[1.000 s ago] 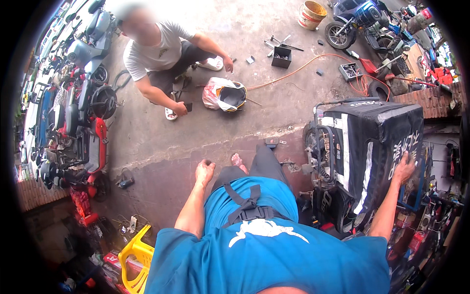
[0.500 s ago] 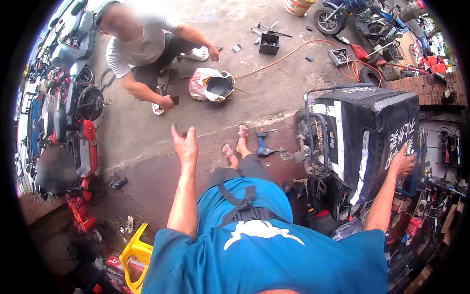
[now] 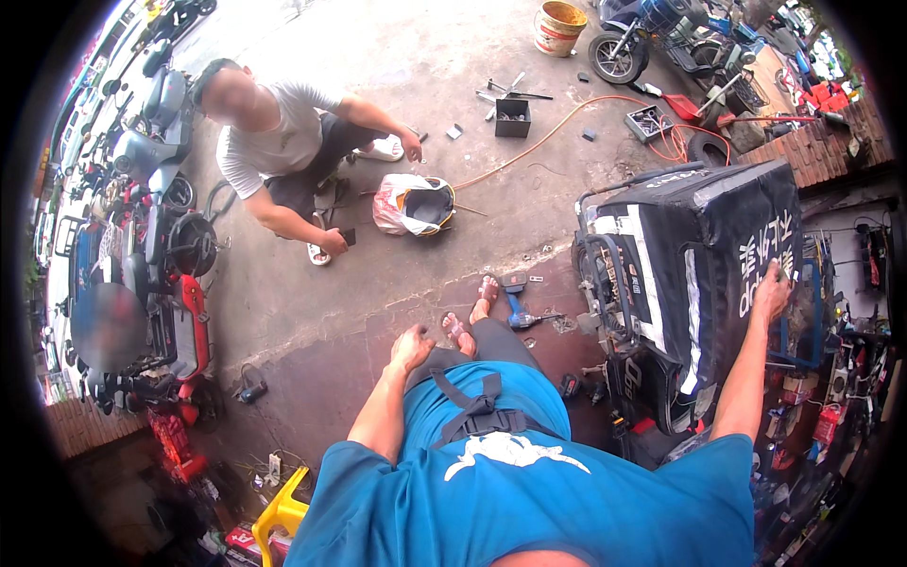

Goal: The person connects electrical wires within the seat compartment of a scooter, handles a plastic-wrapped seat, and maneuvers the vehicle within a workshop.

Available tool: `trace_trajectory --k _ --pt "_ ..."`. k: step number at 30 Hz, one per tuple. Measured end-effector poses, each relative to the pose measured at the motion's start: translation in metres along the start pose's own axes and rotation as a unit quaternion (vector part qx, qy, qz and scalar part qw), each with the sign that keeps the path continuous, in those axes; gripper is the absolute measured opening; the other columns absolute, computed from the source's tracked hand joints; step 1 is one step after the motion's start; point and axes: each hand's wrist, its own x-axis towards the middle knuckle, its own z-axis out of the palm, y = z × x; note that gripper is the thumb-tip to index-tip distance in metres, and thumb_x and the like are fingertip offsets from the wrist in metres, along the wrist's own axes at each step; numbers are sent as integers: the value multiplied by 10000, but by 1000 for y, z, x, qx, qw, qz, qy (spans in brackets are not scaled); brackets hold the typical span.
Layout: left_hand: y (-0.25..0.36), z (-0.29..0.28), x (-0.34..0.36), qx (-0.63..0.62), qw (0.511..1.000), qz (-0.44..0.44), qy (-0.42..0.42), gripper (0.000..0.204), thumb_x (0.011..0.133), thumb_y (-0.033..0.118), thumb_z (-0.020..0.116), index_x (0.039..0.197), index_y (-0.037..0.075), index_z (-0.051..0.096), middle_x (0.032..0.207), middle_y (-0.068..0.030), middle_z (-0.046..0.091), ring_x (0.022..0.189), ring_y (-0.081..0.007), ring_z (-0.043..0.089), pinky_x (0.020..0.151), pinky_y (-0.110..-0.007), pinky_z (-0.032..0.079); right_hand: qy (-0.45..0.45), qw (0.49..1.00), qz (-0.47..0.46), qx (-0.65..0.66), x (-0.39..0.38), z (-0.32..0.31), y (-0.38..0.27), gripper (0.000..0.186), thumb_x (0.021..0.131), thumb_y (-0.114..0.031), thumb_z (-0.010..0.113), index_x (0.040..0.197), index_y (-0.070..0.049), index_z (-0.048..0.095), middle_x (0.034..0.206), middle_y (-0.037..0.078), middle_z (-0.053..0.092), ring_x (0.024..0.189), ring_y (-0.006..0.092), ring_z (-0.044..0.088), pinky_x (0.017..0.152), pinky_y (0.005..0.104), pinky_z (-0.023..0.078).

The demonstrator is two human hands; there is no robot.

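My left hand is over my left thigh, fingers loosely curled, with nothing visible in it. On the right, my right hand grips the far side of a large black delivery box with white stripes and a metal frame at its left side. A blue cordless drill lies on the ground beside my sandalled right foot, and more dark tools are by the box.
Another person squats ahead, holding a dark object, beside a plastic-bagged container. Parked scooters line the left. A bucket, tool boxes, orange hose and motorbike lie beyond. A yellow chair is at lower left.
My left hand rose with fingers spread half a second ago and has since dropped, curled, to my thigh. My feet have come into view. My right hand still touches the box.
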Motion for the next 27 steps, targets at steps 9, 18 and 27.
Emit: trace_trajectory --k 9,18,27 --pt "-93 25 -43 -131 984 -116 37 379 713 168 609 976 -103 628 849 -240 655 750 -273 649 684 -355 517 136 990 31 32 -27 3 -28 607 760 -462 637 1117 15 519 1131 217 523 1120 359 463 970 434 352" --pt "-47 15 11 -248 968 -30 16 358 768 135 580 1029 -109 589 791 -160 634 646 -186 602 561 -303 476 58 970 208 115 -29 -14 -22 736 732 -360 632 1310 21 382 1337 257 384 1272 359 352 1055 411 297" --pt "27 -33 5 -500 863 -77 18 465 831 242 589 1174 -62 512 853 -141 639 713 -228 621 565 -317 498 -19 986 163 27 -21 -10 -31 526 803 -421 488 1212 -97 554 1234 219 518 1188 364 463 998 457 356"
